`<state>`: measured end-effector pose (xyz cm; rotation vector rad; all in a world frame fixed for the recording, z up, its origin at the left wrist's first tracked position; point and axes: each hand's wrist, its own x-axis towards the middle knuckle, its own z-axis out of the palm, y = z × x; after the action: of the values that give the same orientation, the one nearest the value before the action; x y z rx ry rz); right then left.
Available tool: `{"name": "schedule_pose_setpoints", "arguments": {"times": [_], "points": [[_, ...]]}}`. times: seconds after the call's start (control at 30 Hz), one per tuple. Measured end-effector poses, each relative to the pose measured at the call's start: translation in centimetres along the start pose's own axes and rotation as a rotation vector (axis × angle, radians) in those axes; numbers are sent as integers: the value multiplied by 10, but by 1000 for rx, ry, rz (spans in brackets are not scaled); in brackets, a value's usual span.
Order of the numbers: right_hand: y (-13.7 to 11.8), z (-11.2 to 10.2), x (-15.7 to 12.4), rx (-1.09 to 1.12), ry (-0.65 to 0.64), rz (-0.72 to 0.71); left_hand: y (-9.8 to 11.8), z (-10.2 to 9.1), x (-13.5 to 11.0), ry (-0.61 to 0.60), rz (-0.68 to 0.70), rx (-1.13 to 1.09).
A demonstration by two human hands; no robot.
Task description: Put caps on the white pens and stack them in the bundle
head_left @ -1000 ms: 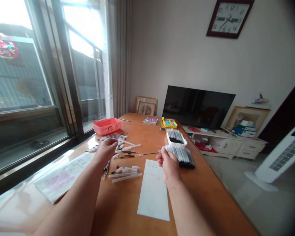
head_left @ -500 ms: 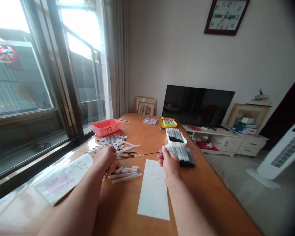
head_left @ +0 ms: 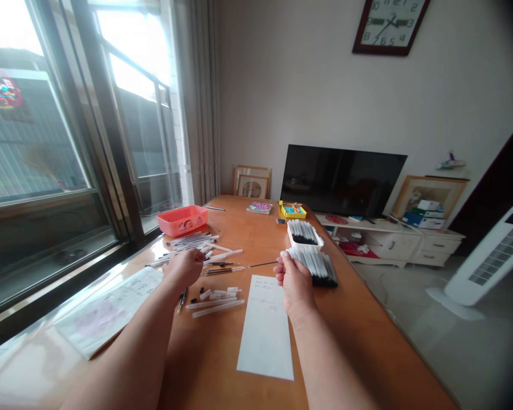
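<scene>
My right hand (head_left: 296, 280) is closed, its fingertips pinching the end of a thin dark pen refill (head_left: 263, 264) that points left above the table. Curled down beside the loose pens is my left hand (head_left: 185, 267); whatever its fingers hold is hidden. Behind it lies a pile of clear pens (head_left: 192, 241). Dark refills (head_left: 217, 271) rest between the two hands. Nearer me are clear pen barrels (head_left: 218, 308) and small white caps (head_left: 222, 294). A white paper sheet (head_left: 265, 336) with handwriting lies below my right hand, and a stack of clear, black-ended pens (head_left: 318, 265) is just beyond it.
A red plastic box (head_left: 182, 221) stands at the back left. A white tray (head_left: 312, 248) of pens sits on the right edge. Farther back are a yellow box (head_left: 293, 212) and a booklet (head_left: 260, 208). A notebook (head_left: 111, 313) lies left of my arm.
The view has shifted slightly. My left hand has turned a little and moved slightly right relative to the pens; my right hand keeps its pinch on the refill.
</scene>
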<state>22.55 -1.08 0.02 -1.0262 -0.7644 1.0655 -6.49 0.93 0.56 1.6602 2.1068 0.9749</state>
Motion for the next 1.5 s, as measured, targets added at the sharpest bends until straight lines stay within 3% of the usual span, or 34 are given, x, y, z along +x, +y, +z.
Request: {"name": "schedule_pose_setpoints", "arguments": {"times": [0.13, 0.3, 0.43, 0.57, 0.7, 1.03, 1.27, 1.5], "points": [[-1, 0, 2, 14, 8, 2, 6, 4, -5, -103, 40, 5], [-3, 0, 3, 17, 25, 5, 25, 2, -28, -400, 222, 28], [-4, -1, 2, 23, 33, 11, 44, -9, -48, -562, 391, 167], [-5, -1, 2, 19, 32, 14, 57, -11, -58, -570, 456, 290], [-4, -1, 3, 22, 34, 6, 53, -7, -56, -533, 386, 322], [-4, 0, 2, 25, 20, 3, 29, 1, -34, -242, 416, 328], [-4, 0, 2, 23, 29, 7, 45, 5, -44, -476, 414, 272], [-4, -1, 1, 19, 31, 4, 47, 12, -47, -429, 364, 366]]}}
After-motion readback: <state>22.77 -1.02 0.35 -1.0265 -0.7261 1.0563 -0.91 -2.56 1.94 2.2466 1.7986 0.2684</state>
